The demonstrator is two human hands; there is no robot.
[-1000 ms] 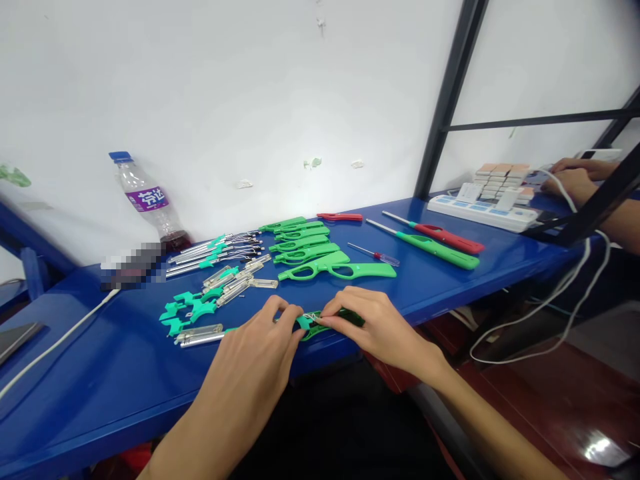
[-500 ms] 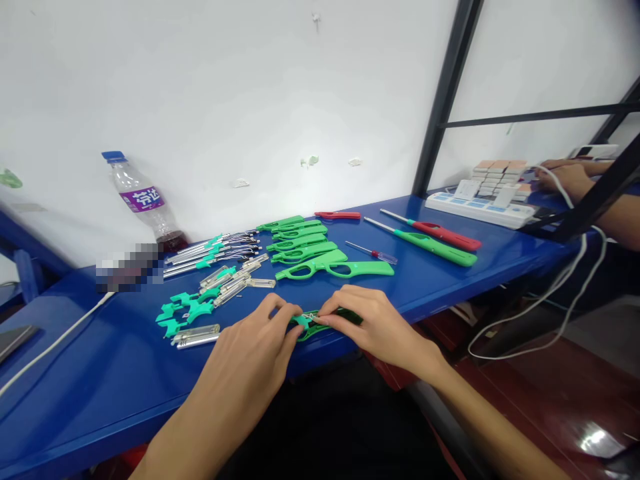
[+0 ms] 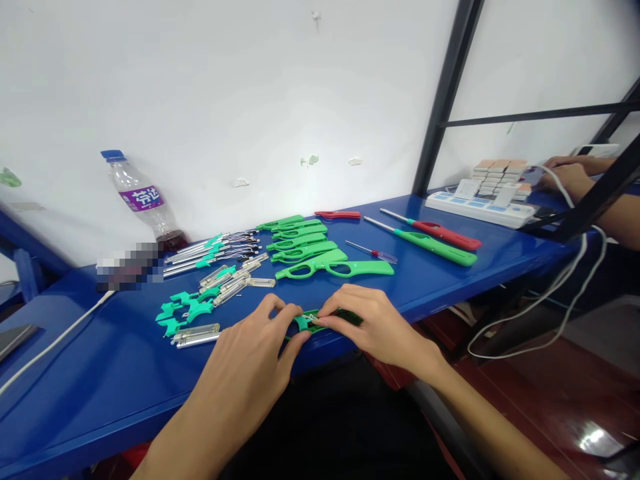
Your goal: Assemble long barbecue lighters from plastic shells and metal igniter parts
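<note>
At the table's front edge lies a green lighter shell half, its hollow side up, with a teal trigger and a thin white wire in it. My left hand is closed on the shell's left end, thumb along the near side and forefinger by the trigger. From the right, my right hand pinches at the wire with thumb and forefinger; its palm hides the shell's other end. Left of my hands are loose teal triggers and clear fuel tanks. Behind lie several green shell halves.
Metal lighter tubes with wires lie at the back left, near a leaning drink bottle. A screwdriver, a green lighter and a red lighter lie to the right. A power strip stands by another person's arm.
My left thumb has slid a little to the right along the shell's near side, and the teal trigger has shifted slightly. My right hand stays nearly still at the wire.
</note>
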